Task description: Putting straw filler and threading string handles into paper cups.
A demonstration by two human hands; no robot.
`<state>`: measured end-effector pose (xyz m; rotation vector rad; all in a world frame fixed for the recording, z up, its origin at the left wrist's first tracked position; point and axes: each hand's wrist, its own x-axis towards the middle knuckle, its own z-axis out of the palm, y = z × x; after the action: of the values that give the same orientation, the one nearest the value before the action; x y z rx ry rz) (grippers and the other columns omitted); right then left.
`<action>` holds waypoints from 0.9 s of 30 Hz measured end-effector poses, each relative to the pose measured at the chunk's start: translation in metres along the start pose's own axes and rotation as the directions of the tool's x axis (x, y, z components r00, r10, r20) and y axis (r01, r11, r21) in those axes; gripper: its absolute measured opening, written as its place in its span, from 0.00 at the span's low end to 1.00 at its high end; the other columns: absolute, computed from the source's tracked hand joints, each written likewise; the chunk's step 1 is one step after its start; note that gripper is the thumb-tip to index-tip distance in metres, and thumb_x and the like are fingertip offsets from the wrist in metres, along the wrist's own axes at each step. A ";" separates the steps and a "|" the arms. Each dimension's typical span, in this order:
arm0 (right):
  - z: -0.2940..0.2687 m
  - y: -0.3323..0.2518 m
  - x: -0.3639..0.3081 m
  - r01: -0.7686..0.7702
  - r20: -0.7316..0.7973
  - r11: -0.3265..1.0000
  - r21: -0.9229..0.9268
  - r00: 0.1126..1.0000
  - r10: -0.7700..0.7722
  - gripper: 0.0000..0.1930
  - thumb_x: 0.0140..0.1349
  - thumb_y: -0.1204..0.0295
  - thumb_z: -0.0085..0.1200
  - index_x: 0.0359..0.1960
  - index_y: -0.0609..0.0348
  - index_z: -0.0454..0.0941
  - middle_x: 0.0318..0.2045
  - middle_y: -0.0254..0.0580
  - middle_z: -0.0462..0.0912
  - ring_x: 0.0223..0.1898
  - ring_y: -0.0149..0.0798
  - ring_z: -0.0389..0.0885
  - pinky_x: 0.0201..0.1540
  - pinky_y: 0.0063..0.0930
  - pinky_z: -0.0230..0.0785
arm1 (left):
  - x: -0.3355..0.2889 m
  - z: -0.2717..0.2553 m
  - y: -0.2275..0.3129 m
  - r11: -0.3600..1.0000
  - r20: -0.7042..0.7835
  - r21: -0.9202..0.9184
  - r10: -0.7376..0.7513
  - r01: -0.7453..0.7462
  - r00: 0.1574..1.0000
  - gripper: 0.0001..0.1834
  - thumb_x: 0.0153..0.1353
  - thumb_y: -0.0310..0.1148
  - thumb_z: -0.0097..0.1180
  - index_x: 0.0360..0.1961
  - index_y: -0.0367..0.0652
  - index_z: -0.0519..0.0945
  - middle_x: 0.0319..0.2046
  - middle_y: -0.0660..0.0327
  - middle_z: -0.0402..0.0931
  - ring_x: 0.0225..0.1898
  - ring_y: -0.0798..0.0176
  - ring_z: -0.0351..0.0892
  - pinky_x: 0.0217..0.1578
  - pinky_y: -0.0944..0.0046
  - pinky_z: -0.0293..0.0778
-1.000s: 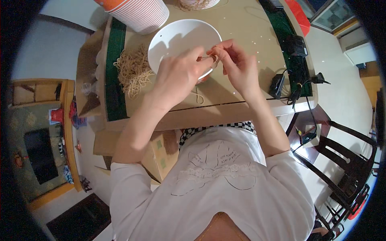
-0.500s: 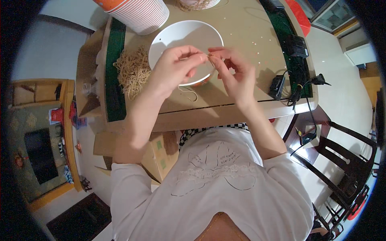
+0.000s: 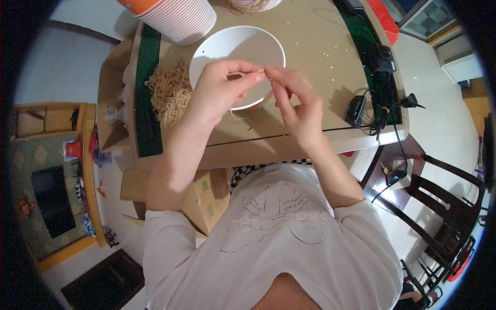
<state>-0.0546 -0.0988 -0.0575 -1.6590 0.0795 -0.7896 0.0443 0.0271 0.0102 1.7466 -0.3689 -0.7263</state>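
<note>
My left hand (image 3: 219, 93) and my right hand (image 3: 294, 101) meet above a white paper bowl (image 3: 227, 46) on the table (image 3: 315, 41). Both pinch a thin pale string (image 3: 243, 121) between thumb and fingertips; a loose end curls down below the bowl's near rim. A heap of the same tan strings (image 3: 168, 90) lies to the left of the bowl.
A tall stack of orange-and-white paper bowls (image 3: 178, 18) stands at the far left. A black adapter with cables (image 3: 361, 111) lies at the right. A cardboard box (image 3: 206, 199) sits below the table, dark chairs (image 3: 439, 206) at the right.
Both hands have shifted slightly left and nearer over the bowl, still pinching the string together. The rest is as before.
</note>
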 end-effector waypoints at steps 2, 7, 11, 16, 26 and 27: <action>-0.002 0.000 0.003 -0.139 0.039 0.990 0.037 0.990 0.137 0.10 0.62 0.79 0.56 0.45 0.61 0.81 0.40 0.37 0.83 0.30 0.22 0.76 0.27 0.15 0.69 | -0.003 0.001 -0.001 0.985 0.003 0.150 0.081 -0.081 0.997 0.09 0.59 0.31 0.62 0.38 0.37 0.83 0.27 0.67 0.79 0.22 0.78 0.67 0.22 0.77 0.63; -0.005 0.001 0.011 -0.165 0.038 0.984 0.070 0.986 0.163 0.05 0.61 0.77 0.58 0.38 0.63 0.81 0.24 0.33 0.81 0.23 0.21 0.75 0.26 0.18 0.67 | -0.008 0.007 0.000 0.945 -0.020 0.194 0.271 -0.262 0.962 0.07 0.60 0.29 0.60 0.38 0.38 0.83 0.30 0.65 0.81 0.23 0.78 0.68 0.23 0.77 0.65; -0.005 0.000 0.012 -0.186 0.014 0.979 0.085 0.983 0.185 0.03 0.61 0.76 0.58 0.35 0.62 0.80 0.21 0.30 0.80 0.20 0.19 0.73 0.24 0.16 0.65 | -0.011 0.008 0.001 0.984 -0.071 0.061 0.170 -0.166 0.983 0.06 0.60 0.27 0.58 0.38 0.38 0.83 0.30 0.65 0.82 0.22 0.77 0.68 0.24 0.75 0.66; -0.005 -0.001 0.013 -0.152 0.017 0.987 0.058 0.988 0.152 0.03 0.61 0.77 0.58 0.35 0.62 0.80 0.24 0.30 0.81 0.22 0.18 0.72 0.24 0.14 0.64 | -0.009 0.013 -0.008 0.874 -0.076 0.340 0.393 -0.347 0.916 0.07 0.59 0.26 0.58 0.38 0.38 0.83 0.28 0.66 0.82 0.21 0.77 0.69 0.24 0.74 0.67; -0.004 -0.003 0.012 -0.111 0.048 0.993 -0.045 0.992 0.113 0.05 0.59 0.76 0.59 0.35 0.60 0.78 0.22 0.32 0.78 0.20 0.21 0.72 0.23 0.18 0.65 | -0.006 0.017 -0.009 0.870 -0.164 0.290 0.455 -0.398 0.875 0.03 0.59 0.25 0.58 0.34 0.37 0.81 0.27 0.66 0.80 0.23 0.77 0.70 0.25 0.74 0.68; -0.003 -0.003 0.012 -0.119 0.042 0.992 -0.040 0.992 0.120 0.04 0.59 0.76 0.59 0.35 0.60 0.78 0.21 0.32 0.78 0.20 0.21 0.72 0.22 0.18 0.65 | -0.005 0.018 -0.010 0.866 -0.164 0.297 0.461 -0.403 0.872 0.03 0.59 0.25 0.58 0.34 0.37 0.81 0.27 0.66 0.80 0.23 0.77 0.70 0.25 0.74 0.67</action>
<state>-0.0476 -0.1063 -0.0497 -1.6898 0.1616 -0.6634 0.0279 0.0198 -0.0002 1.8705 -0.6945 -0.1485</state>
